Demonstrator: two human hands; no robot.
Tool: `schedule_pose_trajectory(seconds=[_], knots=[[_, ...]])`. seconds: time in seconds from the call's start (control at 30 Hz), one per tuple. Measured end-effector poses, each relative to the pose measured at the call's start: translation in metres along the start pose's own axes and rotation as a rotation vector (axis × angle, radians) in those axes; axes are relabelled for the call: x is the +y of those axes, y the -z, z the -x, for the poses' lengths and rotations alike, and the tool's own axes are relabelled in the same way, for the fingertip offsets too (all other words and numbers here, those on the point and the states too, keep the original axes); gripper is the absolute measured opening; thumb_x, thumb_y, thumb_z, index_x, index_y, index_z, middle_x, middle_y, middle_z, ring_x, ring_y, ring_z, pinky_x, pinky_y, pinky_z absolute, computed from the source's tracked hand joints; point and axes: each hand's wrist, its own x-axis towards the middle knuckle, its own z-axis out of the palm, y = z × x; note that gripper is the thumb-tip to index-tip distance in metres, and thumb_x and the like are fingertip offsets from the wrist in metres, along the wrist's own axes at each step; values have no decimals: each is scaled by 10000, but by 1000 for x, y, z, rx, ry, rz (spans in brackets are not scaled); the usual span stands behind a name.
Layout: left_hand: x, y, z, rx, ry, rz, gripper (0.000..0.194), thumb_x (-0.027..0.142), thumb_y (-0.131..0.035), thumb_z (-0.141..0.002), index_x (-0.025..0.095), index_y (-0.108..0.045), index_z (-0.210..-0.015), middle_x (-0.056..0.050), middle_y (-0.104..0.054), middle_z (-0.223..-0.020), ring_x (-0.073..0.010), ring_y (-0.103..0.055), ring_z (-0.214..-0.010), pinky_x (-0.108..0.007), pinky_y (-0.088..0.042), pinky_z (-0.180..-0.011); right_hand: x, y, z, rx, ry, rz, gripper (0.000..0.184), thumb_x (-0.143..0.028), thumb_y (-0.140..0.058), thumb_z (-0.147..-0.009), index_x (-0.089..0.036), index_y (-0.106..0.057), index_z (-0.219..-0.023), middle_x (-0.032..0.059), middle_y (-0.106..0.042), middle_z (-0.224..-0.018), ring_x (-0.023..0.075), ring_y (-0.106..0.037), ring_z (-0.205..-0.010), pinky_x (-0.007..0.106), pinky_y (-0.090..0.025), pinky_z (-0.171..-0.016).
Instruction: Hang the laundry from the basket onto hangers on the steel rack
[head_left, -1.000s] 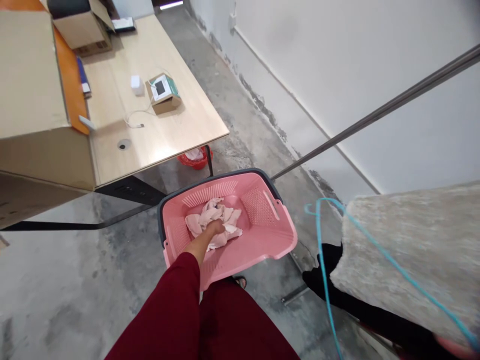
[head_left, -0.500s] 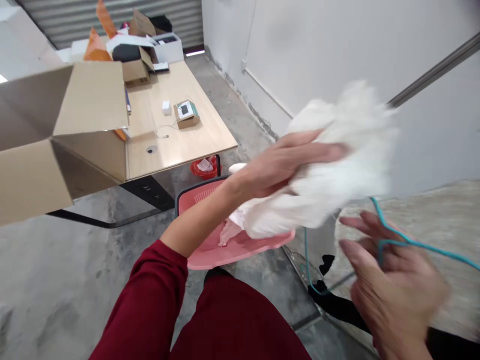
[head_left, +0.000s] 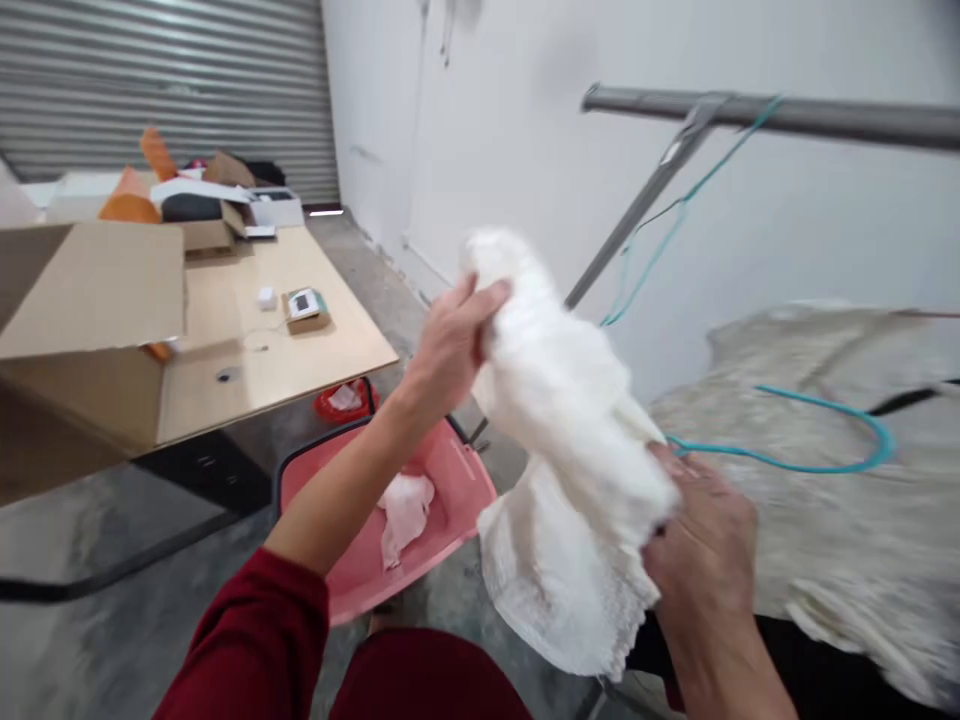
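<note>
A bunched white garment (head_left: pixel 570 400) with a gathered edge hangs in the air between my two hands. My left hand (head_left: pixel 457 335) is closed on its upper left part. At its lower right side is my right hand (head_left: pixel 705 540), with fingers curled round a teal clothes hanger (head_left: pixel 795 464) against the cloth. The hanger's hook sticks out to the right; the rest of it is hidden by the garment and hand. Below my left forearm stands a pink laundry basket (head_left: pixel 457 500) with a crumpled pale cloth (head_left: pixel 407 510) inside.
A grey metal clothes rail (head_left: pixel 795 115) crosses the upper right, with another teal hanger (head_left: pixel 667 225) on it. Off-white lacy clothes (head_left: pixel 810 520) hang at the right. On the left, a wooden table (head_left: pixel 315 350) bears an open cardboard box (head_left: pixel 97 290). A red bin (head_left: pixel 345 400) stands beyond the basket.
The white garment has come down and left, and my right hand, apart from it before, now meets it with the hanger. The view has tilted up, bringing the rail into sight.
</note>
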Motion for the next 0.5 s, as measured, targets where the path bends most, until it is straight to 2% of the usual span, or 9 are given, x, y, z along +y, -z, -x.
schedule_pose_trajectory(seconds=[0.03,0.1,0.2,0.3,0.4,0.43,0.5], knots=[[-5,12,1,-11,-2,10,282,276,-759,-744,97,-669,-942,-46,-722,-878,-184,-696,-903,-173,-515,-654,-5,1,-3,20,-5,-57,365,-334,-828,-528,-174,-526,-658,-46,-471,-595,49,-394,-444,147,-241,-347],[-16,32,-1,-41,62,-44,324,317,-768,-744,111,-669,-974,-48,-714,-858,-141,-669,-749,-166,-485,-567,-16,4,-9,68,15,-130,438,-332,-848,-501,-170,-459,-618,-61,-434,-587,38,-376,-461,127,-272,-362],[-26,45,-8,-54,100,-83,311,350,-744,-770,135,-664,-979,-37,-708,-859,-126,-647,-715,-174,-472,-573,-25,11,-13,103,42,-131,417,-356,-861,-483,-159,-549,-676,-49,-474,-619,62,-423,-513,148,-365,-414],[-23,41,-14,-2,58,-43,337,382,-771,-735,157,-646,-953,-29,-710,-857,-161,-671,-806,-211,-510,-668,-16,23,-5,19,94,-26,401,-385,-865,-549,-163,-641,-795,-29,-521,-645,77,-435,-545,163,-367,-449],[-14,30,-17,-7,4,30,408,389,-801,-680,178,-637,-989,-22,-714,-888,-179,-679,-879,-241,-526,-758,7,31,7,-171,126,59,332,-437,-803,-700,-160,-628,-752,-8,-543,-647,52,-338,-481,177,-256,-414],[-12,26,-16,-35,10,47,423,389,-803,-668,183,-639,-998,-20,-714,-888,-183,-679,-885,-248,-528,-770,15,30,10,-193,130,50,343,-460,-773,-736,-155,-617,-729,2,-554,-653,47,-306,-462,187,-221,-404],[-10,19,-13,-83,61,55,416,408,-788,-661,181,-650,-980,-13,-704,-837,-184,-679,-829,-258,-531,-740,29,23,10,-150,146,24,387,-508,-722,-776,-143,-613,-708,17,-563,-659,43,-262,-445,202,-175,-397]])
